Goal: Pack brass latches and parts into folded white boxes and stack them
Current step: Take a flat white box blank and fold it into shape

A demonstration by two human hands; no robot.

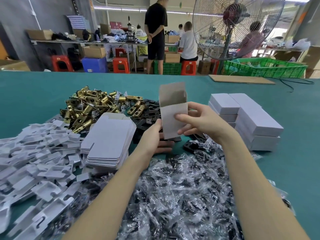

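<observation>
Both hands, left hand (pixel 153 134) and right hand (pixel 199 121), pinch the upright white box (pixel 174 118), top flap open; best square its walls fully before loading a brass latch (pixel 83 122).

This is a factory packing floor, a hardware assembly workshop. A wide green-covered workbench (pixel 34 94) fills the lower frame, heaped with bulk stock: a pile of brass latches (pixel 97 106) at centre left, flat white box blanks (pixel 109 141), white plastic trays (pixel 34 153) at lower left and bagged parts (pixel 181 187) at the bottom. Along the top stand more benches with cardboard cartons (pixel 94 51), red plastic stools (pixel 59 63), green crates (pixel 265 68), a large industrial fan (pixel 232 26) and other workers (pixel 155 32).
</observation>
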